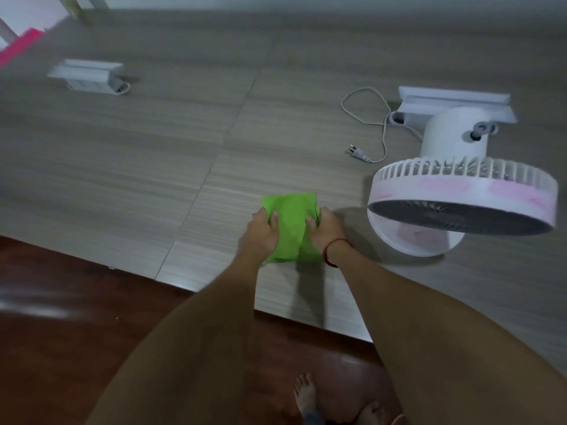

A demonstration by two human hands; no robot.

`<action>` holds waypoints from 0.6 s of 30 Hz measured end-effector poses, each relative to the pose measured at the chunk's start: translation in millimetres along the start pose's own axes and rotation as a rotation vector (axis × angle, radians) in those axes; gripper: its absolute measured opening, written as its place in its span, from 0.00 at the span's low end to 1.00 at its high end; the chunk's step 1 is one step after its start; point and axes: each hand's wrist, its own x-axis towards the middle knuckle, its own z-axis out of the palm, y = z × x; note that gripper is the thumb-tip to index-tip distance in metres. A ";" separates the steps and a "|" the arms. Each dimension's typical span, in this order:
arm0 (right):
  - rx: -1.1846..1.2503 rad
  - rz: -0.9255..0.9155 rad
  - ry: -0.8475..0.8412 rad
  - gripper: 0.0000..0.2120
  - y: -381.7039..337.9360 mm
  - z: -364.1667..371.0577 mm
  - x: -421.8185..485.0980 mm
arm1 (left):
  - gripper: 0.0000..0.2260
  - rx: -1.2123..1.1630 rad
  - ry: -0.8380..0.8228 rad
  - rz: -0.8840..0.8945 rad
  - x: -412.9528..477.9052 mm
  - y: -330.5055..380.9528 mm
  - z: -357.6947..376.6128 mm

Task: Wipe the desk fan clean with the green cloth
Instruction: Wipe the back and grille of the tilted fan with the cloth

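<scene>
green cloth (290, 222) gripped by left hand (263, 233) and right hand (328, 231).

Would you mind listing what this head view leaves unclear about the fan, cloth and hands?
- Desk fan: blades behind the dark grille, too dim to judge.
- Green cloth: edges covered by left hand and right hand.
- White box, far left: blurred.

Bare desk (138, 154) lies open left and far; the desk fan (460, 191) and its cord (372, 124) block the right.
</scene>
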 end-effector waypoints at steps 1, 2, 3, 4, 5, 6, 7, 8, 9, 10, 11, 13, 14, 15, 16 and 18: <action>0.007 -0.036 0.036 0.13 -12.6 -6.1 -1.9 | 0.17 -0.055 0.036 0.032 -2.7 11.6 -9.1; 0.012 -0.072 0.081 0.13 -26.4 -12.7 -3.9 | 0.16 -0.102 0.074 0.060 -4.8 25.3 -19.4; 0.020 -0.099 0.126 0.14 -41.6 -20.2 -6.5 | 0.16 -0.133 0.111 0.087 -5.7 39.6 -29.8; 0.031 -0.125 0.170 0.15 -58.2 -29.4 -10.0 | 0.17 -0.151 0.148 0.108 -6.7 56.1 -41.1; 0.043 -0.153 0.212 0.16 -75.2 -39.9 -13.7 | 0.17 -0.161 0.182 0.131 -8.5 73.4 -53.0; 0.058 -0.179 0.250 0.17 -91.2 -51.6 -18.0 | 0.18 -0.167 0.207 0.157 -11.0 90.9 -65.0; 0.073 -0.207 0.285 0.17 -105.9 -64.2 -23.4 | 0.18 -0.172 0.229 0.189 -14.8 108.3 -76.5; 0.085 -0.234 0.317 0.18 -118.5 -77.5 -29.2 | 0.19 -0.182 0.246 0.219 -19.3 124.3 -86.7; 0.093 -0.262 0.352 0.17 -128.3 -90.2 -35.0 | 0.19 -0.192 0.257 0.250 -24.6 139.1 -95.0; 0.098 -0.282 0.384 0.17 -135.3 -102.1 -41.3 | 0.18 -0.202 0.261 0.271 -30.6 152.4 -101.2; 0.103 -0.298 0.410 0.17 -139.1 -112.5 -46.3 | 0.18 -0.213 0.262 0.291 -36.0 163.5 -104.7; 0.110 -0.315 0.450 0.17 -140.1 -131.0 -57.0 | 0.17 -0.231 0.261 0.339 -46.0 181.0 -105.2; 0.109 -0.317 0.469 0.17 -138.4 -139.9 -63.1 | 0.17 -0.232 0.256 0.363 -50.7 188.0 -103.0; 0.108 -0.316 0.490 0.17 -135.1 -149.0 -69.3 | 0.17 -0.227 0.251 0.390 -55.4 195.1 -99.7; 0.108 -0.311 0.509 0.17 -130.5 -158.2 -75.2 | 0.17 -0.214 0.240 0.411 -60.8 201.9 -95.6; 0.114 -0.293 0.545 0.17 -117.3 -178.4 -87.5 | 0.18 -0.178 0.212 0.447 -74.5 216.3 -84.4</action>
